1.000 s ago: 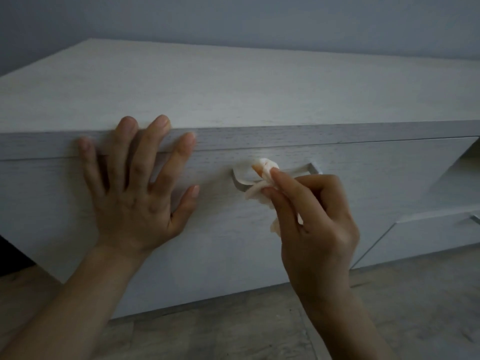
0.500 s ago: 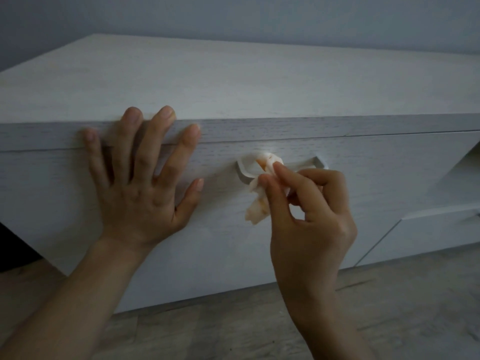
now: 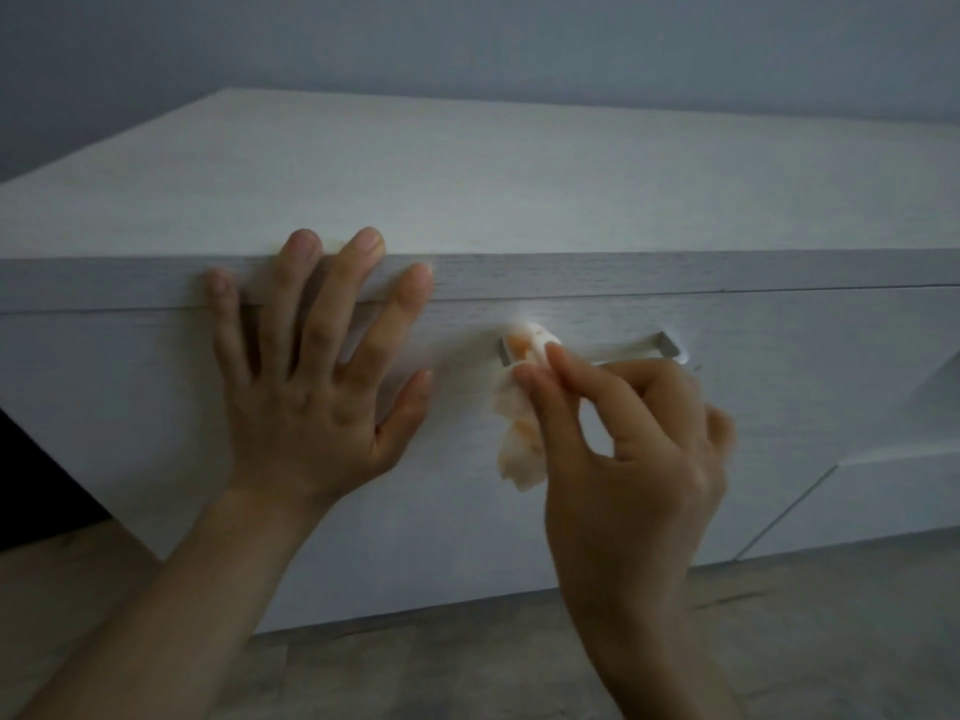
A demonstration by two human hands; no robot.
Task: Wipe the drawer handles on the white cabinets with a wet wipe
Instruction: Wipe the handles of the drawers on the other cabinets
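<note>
A white cabinet drawer front (image 3: 519, 511) carries a pale metal bar handle (image 3: 634, 348). My right hand (image 3: 623, 444) pinches a crumpled white wet wipe (image 3: 519, 423) between thumb and forefinger and holds it wrapped over the handle's left end. The wipe's loose tail hangs below the handle. My left hand (image 3: 317, 371) lies flat on the drawer front to the left, fingers spread, with its fingertips reaching the cabinet's top edge.
The cabinet top (image 3: 467, 189) stretches back to a grey wall. A second, lower white drawer front (image 3: 883, 491) sits at the right. Wood-look floor (image 3: 805, 641) runs below the cabinet. A dark gap (image 3: 31, 475) lies at the far left.
My right hand has slid the wipe leftward along the handle to its left end, and the wipe's tail now hangs lower. My left hand has stayed pressed on the drawer front.
</note>
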